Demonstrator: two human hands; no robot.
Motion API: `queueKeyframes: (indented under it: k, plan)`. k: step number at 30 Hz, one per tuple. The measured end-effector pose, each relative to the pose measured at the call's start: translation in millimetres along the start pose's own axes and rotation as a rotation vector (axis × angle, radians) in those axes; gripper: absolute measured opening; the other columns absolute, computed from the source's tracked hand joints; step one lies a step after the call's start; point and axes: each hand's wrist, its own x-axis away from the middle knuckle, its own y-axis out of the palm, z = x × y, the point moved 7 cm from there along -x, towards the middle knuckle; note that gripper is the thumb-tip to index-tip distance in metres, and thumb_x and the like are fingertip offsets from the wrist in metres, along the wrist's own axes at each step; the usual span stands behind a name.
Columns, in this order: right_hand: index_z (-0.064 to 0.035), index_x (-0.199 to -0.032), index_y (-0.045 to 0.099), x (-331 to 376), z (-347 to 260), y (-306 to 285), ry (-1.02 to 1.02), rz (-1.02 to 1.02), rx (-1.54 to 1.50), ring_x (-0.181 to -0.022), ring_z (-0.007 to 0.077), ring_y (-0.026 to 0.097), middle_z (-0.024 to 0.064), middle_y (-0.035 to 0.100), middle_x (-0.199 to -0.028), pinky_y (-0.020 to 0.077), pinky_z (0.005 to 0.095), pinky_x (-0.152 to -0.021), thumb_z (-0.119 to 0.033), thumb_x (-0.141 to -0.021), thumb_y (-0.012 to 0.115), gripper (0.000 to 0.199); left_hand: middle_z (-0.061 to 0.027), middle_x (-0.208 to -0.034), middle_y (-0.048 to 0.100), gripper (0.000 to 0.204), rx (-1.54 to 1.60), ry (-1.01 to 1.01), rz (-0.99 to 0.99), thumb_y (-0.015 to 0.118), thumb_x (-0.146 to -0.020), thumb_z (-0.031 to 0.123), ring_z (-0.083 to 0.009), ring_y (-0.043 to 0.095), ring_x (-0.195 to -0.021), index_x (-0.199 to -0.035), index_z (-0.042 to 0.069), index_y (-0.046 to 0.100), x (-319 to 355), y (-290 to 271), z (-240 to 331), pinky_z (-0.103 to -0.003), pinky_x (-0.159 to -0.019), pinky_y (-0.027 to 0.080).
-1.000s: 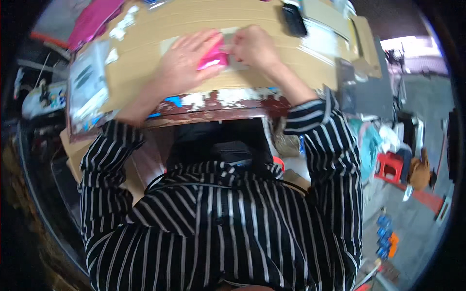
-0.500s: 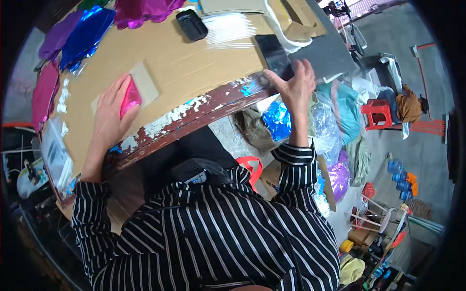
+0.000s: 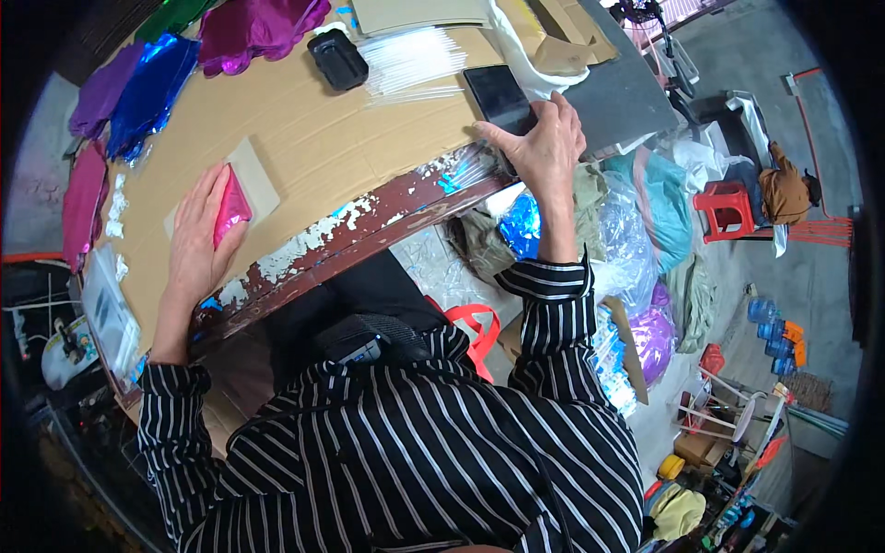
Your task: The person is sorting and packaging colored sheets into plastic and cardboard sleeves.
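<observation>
Nearest the camera is the person's black-and-white striped shirt (image 3: 406,461), both sleeves running up toward a table with a chipped red-brown painted edge (image 3: 369,235); its top is covered by a sheet of brown corrugated cardboard (image 3: 332,138). The left hand (image 3: 198,240) lies flat, fingers together and stretched, pressing on a small glossy pink foil packet (image 3: 230,210) that rests on a small tan cardboard rectangle (image 3: 253,180) near the table's left end. The right hand (image 3: 544,147) reaches to the table's right edge, fingers curled and thumb out, gripping the lower end of a flat black rectangular phone (image 3: 500,97). Farther along lie a bundle of clear plastic sleeves (image 3: 410,64), a black oblong box (image 3: 337,57), and, at the far left, crumpled blue (image 3: 147,92) and magenta foil sheets (image 3: 253,28); off to the right, on the floor, stands a red plastic stool (image 3: 728,207).
</observation>
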Motion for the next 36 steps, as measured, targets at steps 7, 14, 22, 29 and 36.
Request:
queueKeyframes:
  k: [7, 14, 22, 29, 36]
  plan:
    - [0.0095, -0.109, 0.066, -1, -1, 0, -0.034, 0.019, -0.001, -0.133, 0.0408, 0.044, 0.0288, 0.053, -0.137, 0.0297, 0.0549, -0.11, -0.061, -0.064, 0.085, 0.086, -0.0156, -0.158, 0.037, 0.068, 0.001, -0.011, -0.012, 0.061, -0.095, 0.03, -0.0326, 0.034, -0.147, -0.154, 0.006, 0.036, 0, 1, 0, -0.047, -0.121, 0.024]
    - [0.0089, -0.107, 0.066, -3, 1, 2, -0.054, 0.022, -0.044, -0.133, 0.0415, 0.043, 0.0281, 0.053, -0.136, 0.0273, 0.0568, -0.11, -0.057, -0.064, 0.085, 0.081, -0.0161, -0.158, 0.036, 0.068, -0.003, -0.009, -0.016, 0.061, -0.095, 0.03, -0.0332, 0.033, -0.147, -0.154, 0.006, 0.036, 0, 0, 0, -0.048, -0.121, 0.023]
    - [0.0067, -0.106, 0.068, 28, -65, -43, -0.156, 0.19, -0.114, -0.123, 0.0372, 0.056, 0.0236, 0.061, -0.129, 0.0428, 0.0481, -0.102, -0.041, -0.075, 0.085, 0.059, -0.0168, -0.159, 0.036, 0.068, 0.0, -0.025, -0.029, 0.061, -0.095, 0.03, -0.0335, 0.033, -0.148, -0.154, 0.005, 0.036, -1, -1, 2, -0.048, -0.121, 0.023]
    - [0.0034, -0.083, 0.069, 78, -142, -46, -0.538, -0.081, -1.124, -0.075, 0.0271, 0.071, 0.0123, 0.073, -0.082, 0.0558, 0.035, -0.068, -0.007, -0.073, 0.084, 0.021, -0.0165, -0.161, 0.033, 0.067, -0.034, -0.037, -0.066, 0.055, -0.097, 0.03, -0.0346, 0.032, -0.147, -0.156, 0.006, 0.033, -4, 2, 3, -0.046, -0.121, 0.023]
    - [-0.0023, -0.074, 0.07, 59, -134, -194, -0.769, 0.246, -2.246, -0.059, 0.0133, 0.065, 0.005, 0.069, -0.072, 0.0509, 0.0309, -0.045, -0.035, -0.099, 0.065, 0.042, -0.0172, -0.158, 0.037, 0.069, -0.011, -0.046, -0.041, 0.059, -0.095, 0.034, -0.0349, 0.034, -0.146, -0.154, 0.005, 0.036, 3, -3, 0, -0.047, -0.12, 0.025]
